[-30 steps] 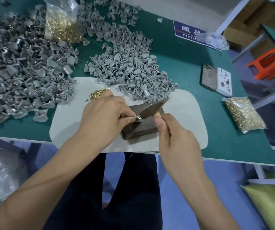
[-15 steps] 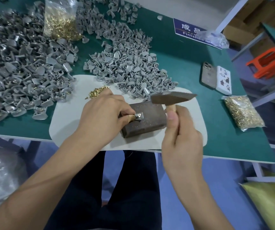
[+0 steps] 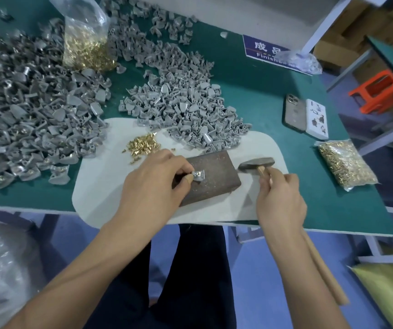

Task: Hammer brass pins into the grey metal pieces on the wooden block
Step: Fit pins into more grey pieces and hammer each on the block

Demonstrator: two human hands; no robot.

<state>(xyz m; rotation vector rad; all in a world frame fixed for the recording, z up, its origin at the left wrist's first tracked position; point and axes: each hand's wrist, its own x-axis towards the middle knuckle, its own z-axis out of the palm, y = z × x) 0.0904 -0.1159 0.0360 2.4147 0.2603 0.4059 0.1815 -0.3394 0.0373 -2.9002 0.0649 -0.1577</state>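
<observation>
Head view, left hand point(image 3: 152, 186): thumb and forefinger pinch a grey metal piece point(image 3: 199, 175) down on the wooden block point(image 3: 212, 184), grip clamped on the piece
Head view, right hand point(image 3: 280, 200): fingers curled round the wooden handle of the hammer point(image 3: 257, 164), grip clamped high on the handle near the head; the head sits just right of the block, off the piece
Block: lies on a pale mat point(image 3: 100, 186) at the near edge of the green tabletop point(image 3: 261, 96)
Loose brass pins point(image 3: 143, 144): small heap on the mat, just beyond the left hand
Grey pieces: one pile point(image 3: 181, 110) beyond the block, a larger pile point(image 3: 24, 110) to the left
Bags of pins: one point(image 3: 86, 43) at the far left, one point(image 3: 346, 162) at the right edge
Phone point(image 3: 295, 112): right of the pile, beside a white card point(image 3: 317, 119)
</observation>
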